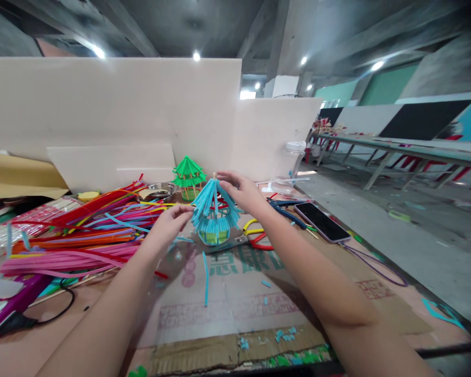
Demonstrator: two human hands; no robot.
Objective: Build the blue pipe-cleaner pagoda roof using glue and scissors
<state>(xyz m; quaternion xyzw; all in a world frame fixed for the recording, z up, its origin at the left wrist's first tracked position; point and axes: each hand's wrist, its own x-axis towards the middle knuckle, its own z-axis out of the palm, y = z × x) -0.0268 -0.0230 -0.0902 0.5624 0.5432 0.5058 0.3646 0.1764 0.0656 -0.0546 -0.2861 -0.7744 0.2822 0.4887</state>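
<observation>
A small model pavilion (215, 214) with a two-tiered roof of light-blue strips stands on the cardboard in front of me. My left hand (175, 222) is at the roof's left edge, thumb and fingers pinched together there. From the right, my right hand (239, 191) reaches over the roof's top, its fingers closed around the upper strips beside the peak post. Scissors (255, 238) with red and yellow handles lie just right of the base, blades pointing left. A loose blue strip (206, 280) rests on the cardboard nearer to me.
A green-roofed model (189, 175) stands behind. Bundles of coloured chenille stems (78, 251) cover the left side, near a purple tool (18, 309) with a black cord. Pliers (288, 212), a phone (322, 222) with a cable and a clear jar (292, 159) are at right. Blue scraps (286, 334) dot the cardboard's front.
</observation>
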